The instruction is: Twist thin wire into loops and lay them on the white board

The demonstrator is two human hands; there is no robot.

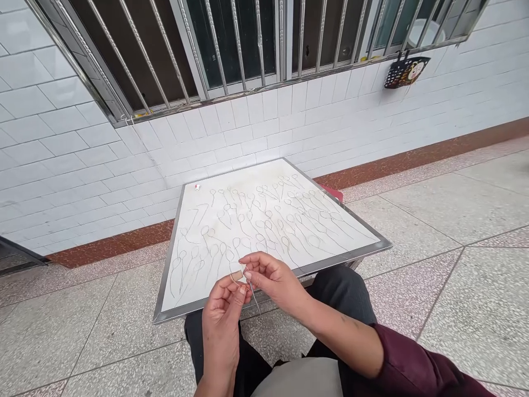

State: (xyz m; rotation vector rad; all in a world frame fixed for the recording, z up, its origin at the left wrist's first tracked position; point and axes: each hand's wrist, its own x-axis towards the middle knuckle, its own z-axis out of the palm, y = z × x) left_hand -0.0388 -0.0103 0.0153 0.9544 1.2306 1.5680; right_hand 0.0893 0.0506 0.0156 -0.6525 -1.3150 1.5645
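A thin wire [255, 299] is bent into a loop between my two hands, above the front edge of the white table. My left hand [226, 303] pinches it low on the loop; a tan wrap covers one of its fingertips. Just to the right, my right hand [270, 278] is closed on the same wire, thumb against fingers, with one wire end hanging down below. Many thin wires with looped ends [236, 242] lie spread over the tabletop beyond my hands.
The white table [176, 312] has a metal rim and stands against a tiled wall [231, 135]. A small red and white item [197, 188] lies at its far left corner. Barred windows are above, with a dotted basket [406, 71] hanging at right. My knees are under the near edge.
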